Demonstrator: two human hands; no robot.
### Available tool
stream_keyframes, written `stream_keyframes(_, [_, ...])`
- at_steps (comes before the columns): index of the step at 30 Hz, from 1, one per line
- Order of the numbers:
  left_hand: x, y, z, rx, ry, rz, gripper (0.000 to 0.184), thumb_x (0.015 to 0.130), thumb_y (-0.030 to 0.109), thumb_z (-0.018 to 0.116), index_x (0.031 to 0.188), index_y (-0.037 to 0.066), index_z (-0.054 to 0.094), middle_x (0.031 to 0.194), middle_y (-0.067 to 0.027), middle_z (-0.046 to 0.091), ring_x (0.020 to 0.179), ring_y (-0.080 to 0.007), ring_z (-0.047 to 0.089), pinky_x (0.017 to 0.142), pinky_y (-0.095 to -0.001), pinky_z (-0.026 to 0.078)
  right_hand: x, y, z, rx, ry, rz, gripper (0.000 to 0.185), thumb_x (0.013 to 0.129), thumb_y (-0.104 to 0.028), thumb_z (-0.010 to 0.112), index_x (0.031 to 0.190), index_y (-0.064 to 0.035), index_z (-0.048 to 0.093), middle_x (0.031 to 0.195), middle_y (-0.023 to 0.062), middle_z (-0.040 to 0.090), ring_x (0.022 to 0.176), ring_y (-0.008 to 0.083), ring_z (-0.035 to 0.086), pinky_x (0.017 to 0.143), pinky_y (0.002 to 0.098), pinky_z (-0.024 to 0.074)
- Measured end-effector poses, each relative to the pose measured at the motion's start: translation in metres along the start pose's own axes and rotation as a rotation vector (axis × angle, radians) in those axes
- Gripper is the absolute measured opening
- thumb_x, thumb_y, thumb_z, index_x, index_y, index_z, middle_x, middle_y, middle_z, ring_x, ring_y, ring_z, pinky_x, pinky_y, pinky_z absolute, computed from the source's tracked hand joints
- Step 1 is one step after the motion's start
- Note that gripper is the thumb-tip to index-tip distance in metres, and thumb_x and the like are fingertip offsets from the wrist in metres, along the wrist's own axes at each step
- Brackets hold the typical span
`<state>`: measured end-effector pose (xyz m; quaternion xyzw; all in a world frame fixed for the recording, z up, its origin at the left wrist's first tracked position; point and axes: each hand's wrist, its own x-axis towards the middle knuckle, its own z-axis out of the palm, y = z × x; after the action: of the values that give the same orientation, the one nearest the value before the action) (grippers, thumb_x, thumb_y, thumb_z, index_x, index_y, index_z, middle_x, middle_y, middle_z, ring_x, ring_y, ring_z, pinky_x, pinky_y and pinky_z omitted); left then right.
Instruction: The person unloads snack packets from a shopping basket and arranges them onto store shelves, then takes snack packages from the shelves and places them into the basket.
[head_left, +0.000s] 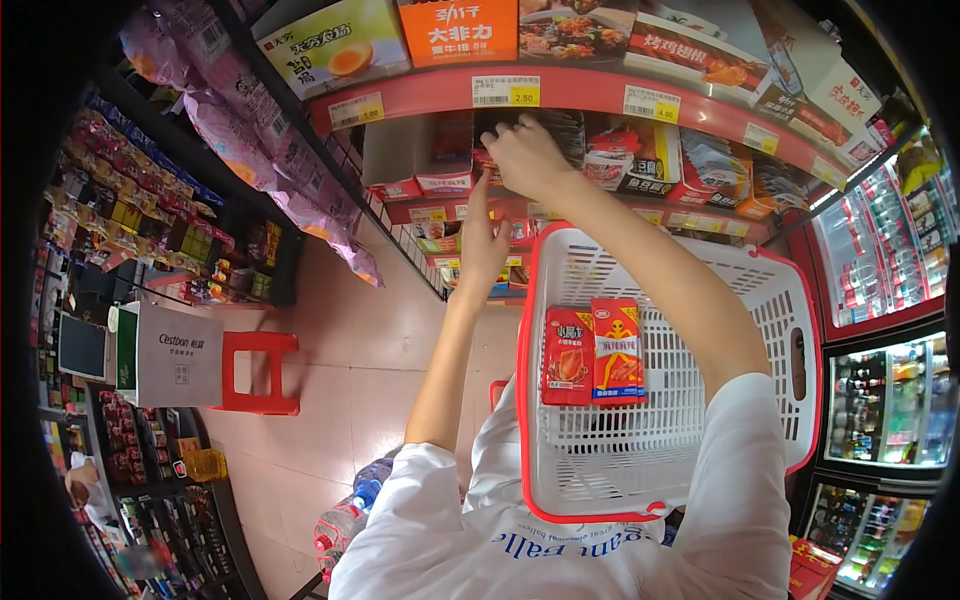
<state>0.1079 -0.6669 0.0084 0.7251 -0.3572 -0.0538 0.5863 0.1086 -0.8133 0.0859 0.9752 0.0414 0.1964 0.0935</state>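
Observation:
My right hand (525, 155) reaches into a dark-fronted snack box on the shelf, its fingers bent inward and the tips hidden inside. Just below it, my left hand (483, 245) points upward with the index finger stretched against the lower front of that box and the thumb apart. Packed snack sachets (563, 138) stand in the box beside my right hand. Under my right arm is a white shopping basket with a red rim (528, 440). Two snack packets lie in it side by side: a dark red packet (568, 355) and a red packet with a yellow figure (618, 350).
A red shelf edge with price tags (507, 90) runs above my hands. Other snack boxes (715, 170) line the shelf to the right. Pink bags (240, 120) hang at left. A red stool (262, 372) with a white carton (180, 355) stands left; drink fridges (890, 400) stand right.

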Motion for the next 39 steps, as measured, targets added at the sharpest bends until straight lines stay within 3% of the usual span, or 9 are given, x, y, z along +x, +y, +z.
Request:
stream_keyframes(7, [0.007, -0.014, 0.001, -0.015, 0.082, 0.117, 0.067, 0.084, -0.005, 0.055, 0.144, 0.001, 0.028, 0.141, -0.0206, 0.042, 0.115, -0.0298, 0.056, 0.085, -0.0330, 0.053, 0.001, -0.002, -0.018, 0.033, -0.018, 0.024, 0.038, 0.063, -0.016, 0.073, 0.096, -0.0032, 0.060, 0.091, 0.0156, 0.064, 0.084, 0.0293, 0.065, 0.090, 0.0412, 0.0429])
stream_keyframes(9, [0.008, -0.017, 0.000, -0.141, 0.093, 0.099, 0.068, 0.087, -0.007, 0.052, 0.147, 0.005, 0.025, 0.144, -0.0155, 0.041, 0.117, -0.0244, 0.056, 0.082, -0.0277, 0.053, 0.001, -0.001, -0.019, 0.046, -0.015, 0.024, 0.039, 0.063, -0.017, 0.073, 0.096, -0.0032, 0.060, 0.091, 0.0150, 0.064, 0.084, 0.0291, 0.065, 0.088, 0.0406, 0.0440])
stream_keyframes(14, [0.006, -0.016, -0.001, -0.159, 0.087, 0.065, 0.069, 0.086, -0.008, 0.052, 0.147, 0.006, 0.025, 0.143, -0.0160, 0.041, 0.118, -0.0248, 0.056, 0.084, -0.0273, 0.052, -0.001, 0.002, -0.013, 0.028, -0.027, -0.059, 0.045, 0.066, -0.018, 0.075, 0.105, -0.0037, 0.059, 0.089, 0.0122, 0.063, 0.081, 0.0273, 0.065, 0.079, 0.0387, 0.0478])
stream_keyframes(17, [0.005, -0.019, 0.002, -0.177, 0.083, 0.055, 0.069, 0.086, -0.009, 0.052, 0.147, 0.006, 0.025, 0.143, -0.0160, 0.041, 0.118, -0.0253, 0.056, 0.084, -0.0269, 0.052, 0.000, 0.000, -0.004, 0.037, 0.055, -0.081, 0.038, 0.070, -0.015, 0.071, 0.105, -0.0068, 0.060, 0.080, 0.0118, 0.065, 0.074, 0.0275, 0.068, 0.080, 0.0403, 0.0473])
stream_keyframes(24, [0.005, -0.019, 0.000, -0.197, 0.069, 0.064, 0.071, 0.086, -0.009, 0.053, 0.148, 0.008, 0.024, 0.145, -0.0162, 0.038, 0.119, -0.0254, 0.056, 0.082, -0.0264, 0.052, -0.004, -0.002, -0.024, 0.073, 0.083, -0.030, 0.037, 0.072, -0.011, 0.068, 0.108, -0.0115, 0.061, 0.080, 0.0124, 0.066, 0.073, 0.0279, 0.068, 0.080, 0.0402, 0.0482])
stream_keyframes(26, [0.006, -0.018, -0.001, -0.199, 0.063, 0.055, 0.071, 0.086, -0.008, 0.054, 0.148, 0.008, 0.023, 0.146, -0.0165, 0.038, 0.119, -0.0253, 0.056, 0.084, -0.0268, 0.052, -0.004, -0.002, -0.037, 0.055, 0.053, -0.040, 0.051, 0.067, -0.022, 0.077, 0.114, -0.0105, 0.060, 0.084, 0.0095, 0.065, 0.077, 0.0275, 0.066, 0.075, 0.0391, 0.0511])
stream_keyframes(31, [0.004, -0.014, 0.001, -0.264, 0.081, 0.019, 0.065, 0.088, -0.003, 0.056, 0.145, 0.008, 0.027, 0.142, -0.0161, 0.041, 0.119, -0.0249, 0.055, 0.089, -0.0285, 0.049, -0.008, -0.001, -0.063, 0.168, 0.054, -0.017, 0.049, 0.065, -0.024, 0.077, 0.109, -0.0097, 0.061, 0.082, 0.0096, 0.065, 0.070, 0.0293, 0.065, 0.067, 0.0382, 0.0524])
stream_keyframes(36, [0.006, 0.003, 0.000, -0.799, 0.132, -0.273, 0.050, 0.092, 0.009, 0.058, 0.136, 0.003, 0.035, 0.131, -0.0115, 0.048, 0.115, -0.0199, 0.056, 0.097, -0.0325, 0.046, -0.021, -0.005, -0.076, 0.193, 0.119, -0.026, 0.049, 0.064, -0.027, 0.077, 0.106, -0.0092, 0.061, 0.081, 0.0087, 0.066, 0.071, 0.0298, 0.065, 0.067, 0.0384, 0.0509])
stream_keyframes(39, [0.009, 0.007, -0.002, -0.937, 0.089, -0.269, 0.048, 0.092, 0.011, 0.058, 0.134, 0.001, 0.036, 0.129, -0.0102, 0.049, 0.115, -0.0181, 0.054, 0.100, -0.0333, 0.045, -0.028, -0.008, -0.080, 0.249, 0.250, -0.069, 0.043, 0.066, -0.024, 0.074, 0.105, -0.0106, 0.061, 0.074, 0.0096, 0.066, 0.073, 0.0295, 0.066, 0.068, 0.0412, 0.0503])
